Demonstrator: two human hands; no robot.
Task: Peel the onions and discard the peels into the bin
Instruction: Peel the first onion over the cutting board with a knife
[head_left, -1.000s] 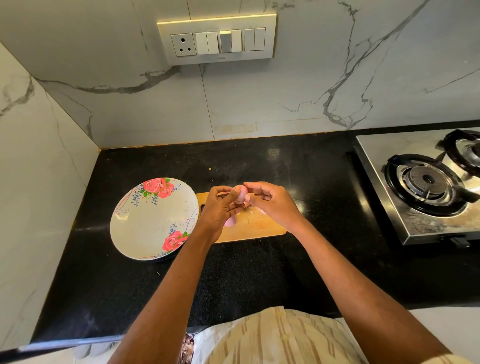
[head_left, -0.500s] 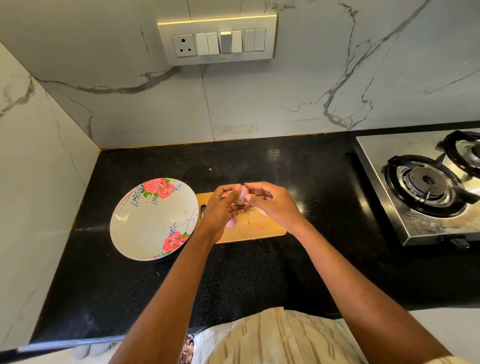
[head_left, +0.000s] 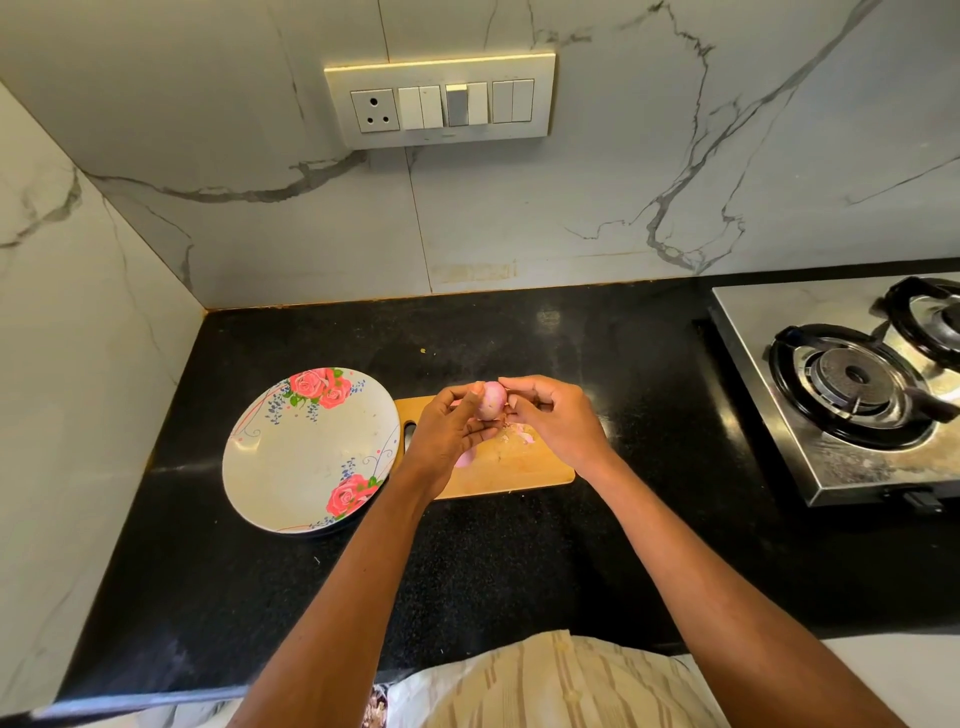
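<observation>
A small pink onion (head_left: 489, 399) is held above the wooden cutting board (head_left: 524, 467). My left hand (head_left: 448, 431) cups it from the left and below, thumb on its top. My right hand (head_left: 553, 418) pinches at the onion's right side with its fingertips. Pale pink peel scraps (head_left: 522, 434) lie on the board under my hands, and another pink piece (head_left: 466, 458) shows just below my left hand. No bin is in view.
A floral plate (head_left: 311, 447) sits left of the board on the black counter (head_left: 519, 561). A steel gas stove (head_left: 852, 389) stands at the right. Marble walls close the back and left, with a switch panel (head_left: 439, 101) above.
The onion is more exposed between my fingers now; my hands have shifted slightly on it while staying above the board.
</observation>
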